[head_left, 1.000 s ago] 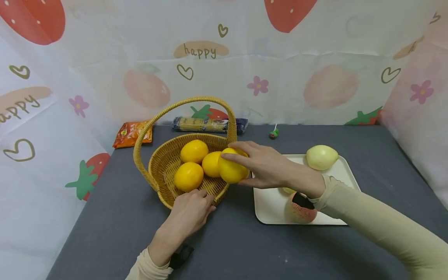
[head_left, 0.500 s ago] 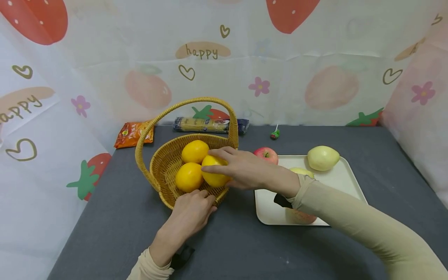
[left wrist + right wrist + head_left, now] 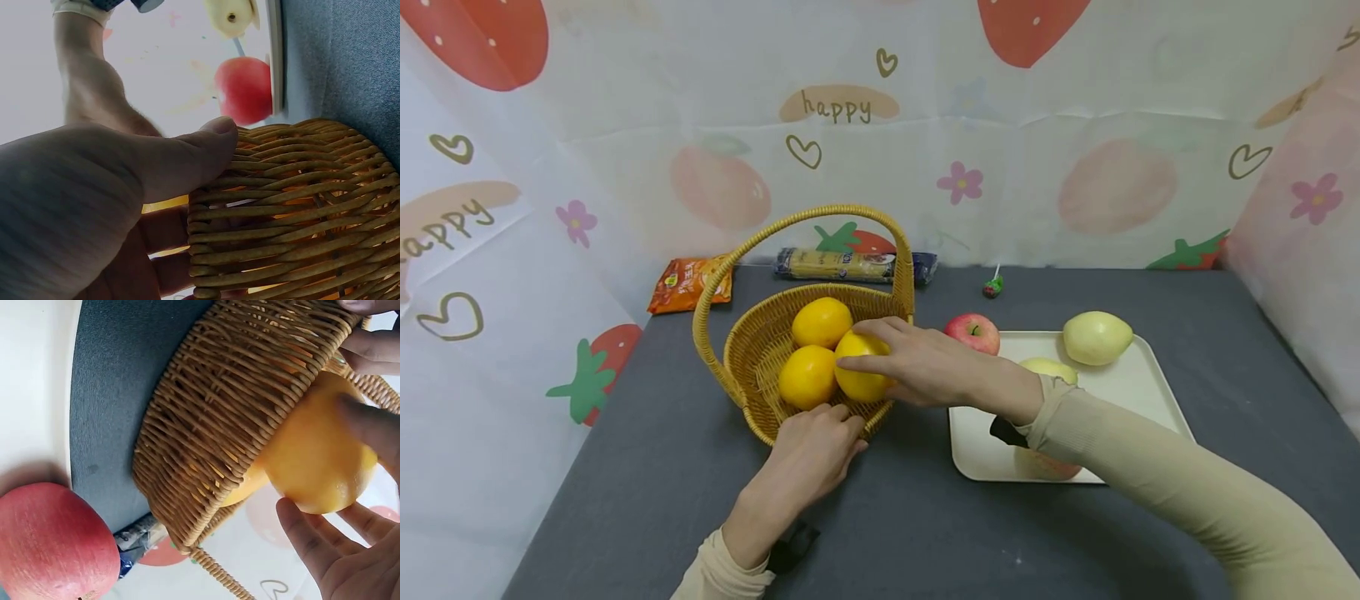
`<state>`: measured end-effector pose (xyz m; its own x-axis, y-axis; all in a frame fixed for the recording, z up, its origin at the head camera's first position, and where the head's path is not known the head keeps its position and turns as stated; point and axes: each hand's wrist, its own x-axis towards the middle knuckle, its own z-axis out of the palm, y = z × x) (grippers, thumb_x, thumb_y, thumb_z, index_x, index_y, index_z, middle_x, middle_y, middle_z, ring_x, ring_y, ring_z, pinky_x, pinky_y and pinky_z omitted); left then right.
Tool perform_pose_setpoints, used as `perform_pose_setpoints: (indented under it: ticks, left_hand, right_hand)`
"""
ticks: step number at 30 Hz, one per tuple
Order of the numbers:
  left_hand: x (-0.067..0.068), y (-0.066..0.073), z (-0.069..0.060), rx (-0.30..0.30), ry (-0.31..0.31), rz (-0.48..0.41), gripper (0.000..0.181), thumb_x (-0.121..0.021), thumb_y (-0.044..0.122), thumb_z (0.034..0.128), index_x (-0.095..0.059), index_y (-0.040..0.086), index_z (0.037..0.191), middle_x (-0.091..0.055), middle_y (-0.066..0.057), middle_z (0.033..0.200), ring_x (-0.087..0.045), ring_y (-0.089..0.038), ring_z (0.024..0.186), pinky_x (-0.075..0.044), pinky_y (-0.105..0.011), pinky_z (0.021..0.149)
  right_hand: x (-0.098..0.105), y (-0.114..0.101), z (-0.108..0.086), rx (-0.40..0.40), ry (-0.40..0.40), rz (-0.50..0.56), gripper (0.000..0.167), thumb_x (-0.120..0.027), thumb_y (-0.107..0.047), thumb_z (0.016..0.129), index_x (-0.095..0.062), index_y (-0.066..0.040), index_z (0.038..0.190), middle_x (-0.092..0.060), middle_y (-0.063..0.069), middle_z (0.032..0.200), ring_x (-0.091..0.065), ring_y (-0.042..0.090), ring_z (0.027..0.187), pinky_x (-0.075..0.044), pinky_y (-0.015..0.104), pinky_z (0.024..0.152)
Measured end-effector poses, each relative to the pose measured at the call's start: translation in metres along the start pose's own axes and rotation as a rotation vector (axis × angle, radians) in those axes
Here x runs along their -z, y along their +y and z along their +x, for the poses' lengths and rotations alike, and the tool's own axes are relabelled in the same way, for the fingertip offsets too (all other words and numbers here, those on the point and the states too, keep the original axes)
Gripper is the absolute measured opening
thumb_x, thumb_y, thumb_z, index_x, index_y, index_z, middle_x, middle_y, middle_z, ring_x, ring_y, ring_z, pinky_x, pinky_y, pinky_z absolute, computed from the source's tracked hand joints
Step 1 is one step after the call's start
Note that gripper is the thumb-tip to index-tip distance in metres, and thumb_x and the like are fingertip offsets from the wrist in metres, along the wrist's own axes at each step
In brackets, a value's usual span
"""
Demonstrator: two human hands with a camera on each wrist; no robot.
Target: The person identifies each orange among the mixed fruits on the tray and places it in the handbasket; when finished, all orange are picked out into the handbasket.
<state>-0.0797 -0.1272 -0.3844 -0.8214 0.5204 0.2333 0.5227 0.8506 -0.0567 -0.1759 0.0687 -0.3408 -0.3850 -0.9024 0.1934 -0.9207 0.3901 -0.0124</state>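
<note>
My right hand [image 3: 925,362] holds a yellow citrus fruit [image 3: 861,379] between thumb and fingers, inside the near right part of the wicker basket [image 3: 760,375]. Two more such fruits, the rear one [image 3: 822,322] and the front one [image 3: 807,377], lie in the basket to its left. In the right wrist view a further yellow fruit [image 3: 247,486] shows behind the held one. My left hand [image 3: 812,454] grips the basket's near rim; its thumb [image 3: 194,150] lies along the outside of the weave, with the other fingers on the inner side.
Right of the basket stands a white tray [image 3: 1142,417] with pale yellow fruits [image 3: 1097,337] and a mostly hidden peach [image 3: 1051,467]. A red apple [image 3: 973,333] sits at its back left corner. Behind are an orange packet [image 3: 685,285], a noodle pack [image 3: 842,265] and a lollipop [image 3: 992,286].
My right hand has carried the yellow fruit leftward from the basket's right rim into the basket, uncovering the apple. Over the last half second it has stayed there. The left hand keeps its grip.
</note>
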Motion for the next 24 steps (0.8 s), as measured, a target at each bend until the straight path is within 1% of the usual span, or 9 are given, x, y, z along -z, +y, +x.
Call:
perform_pose_setpoints:
  ticks: [3, 5, 7, 9, 16, 20, 24]
  left_hand:
    - [0.000, 0.000, 0.000, 0.007, -0.007, -0.002, 0.019, -0.078, 0.029, 0.0820, -0.065, 0.017, 0.076, -0.058, 0.003, 0.070, -0.056, -0.014, 0.061, -0.048, -0.028, 0.054]
    - [0.000, 0.000, 0.000, 0.011, -0.012, -0.005, 0.020, -0.078, 0.029, 0.0821, -0.065, 0.017, 0.076, -0.056, 0.003, 0.069, -0.056, -0.014, 0.061, -0.048, -0.028, 0.054]
    - [0.000, 0.000, -0.001, 0.014, -0.018, -0.011, 0.020, -0.078, 0.029, 0.0822, -0.064, 0.017, 0.075, -0.055, 0.003, 0.067, -0.055, -0.014, 0.061, -0.047, -0.028, 0.054]
    - [0.001, 0.000, -0.001, 0.015, -0.023, -0.018, 0.021, -0.078, 0.030, 0.0822, -0.063, 0.017, 0.074, -0.054, 0.003, 0.066, -0.054, -0.014, 0.061, -0.047, -0.027, 0.054]
    - [0.002, -0.001, -0.001, 0.021, -0.044, -0.021, 0.021, -0.077, 0.031, 0.0835, -0.063, 0.018, 0.075, -0.054, 0.004, 0.066, -0.054, -0.013, 0.062, -0.047, -0.027, 0.054]
    - [0.005, -0.002, -0.002, 0.024, -0.071, -0.019, 0.024, -0.077, 0.033, 0.0830, -0.062, 0.017, 0.075, -0.052, 0.004, 0.065, -0.053, -0.013, 0.060, -0.046, -0.027, 0.053]
    - [0.012, -0.004, -0.002, 0.048, -0.125, -0.022, 0.028, -0.077, 0.034, 0.0829, -0.060, 0.015, 0.070, -0.049, 0.003, 0.063, -0.051, -0.015, 0.057, -0.045, -0.029, 0.051]
  right_hand:
    - [-0.001, 0.000, 0.000, 0.016, 0.036, -0.010, 0.048, -0.066, -0.020, 0.091, -0.056, -0.028, 0.138, -0.048, 0.014, 0.138, -0.054, 0.029, 0.119, -0.057, 0.034, 0.075]
    - [-0.001, -0.001, 0.001, 0.033, 0.054, -0.018, 0.043, -0.065, -0.021, 0.093, -0.059, -0.027, 0.135, -0.052, 0.013, 0.130, -0.056, 0.026, 0.110, -0.055, 0.032, 0.074]
    - [-0.002, -0.002, 0.002, 0.043, 0.052, -0.020, 0.040, -0.065, -0.021, 0.093, -0.061, -0.027, 0.133, -0.055, 0.011, 0.122, -0.056, 0.023, 0.102, -0.053, 0.030, 0.072]
    - [-0.003, -0.003, 0.002, 0.047, 0.041, -0.013, 0.039, -0.066, -0.020, 0.093, -0.062, -0.026, 0.132, -0.057, 0.010, 0.117, -0.056, 0.022, 0.098, -0.052, 0.030, 0.072]
    - [-0.005, -0.008, 0.004, 0.042, -0.019, -0.004, 0.042, -0.067, -0.016, 0.091, -0.060, -0.022, 0.133, -0.058, 0.008, 0.132, -0.060, 0.025, 0.107, -0.056, 0.032, 0.076]
    - [-0.007, -0.011, 0.006, 0.050, -0.043, -0.012, 0.040, -0.067, -0.016, 0.092, -0.062, -0.023, 0.131, -0.060, 0.007, 0.129, -0.061, 0.024, 0.105, -0.056, 0.032, 0.077]
    - [-0.010, -0.013, 0.006, 0.051, -0.082, -0.020, 0.040, -0.068, -0.017, 0.092, -0.063, -0.024, 0.131, -0.060, 0.007, 0.128, -0.062, 0.023, 0.105, -0.056, 0.033, 0.078]
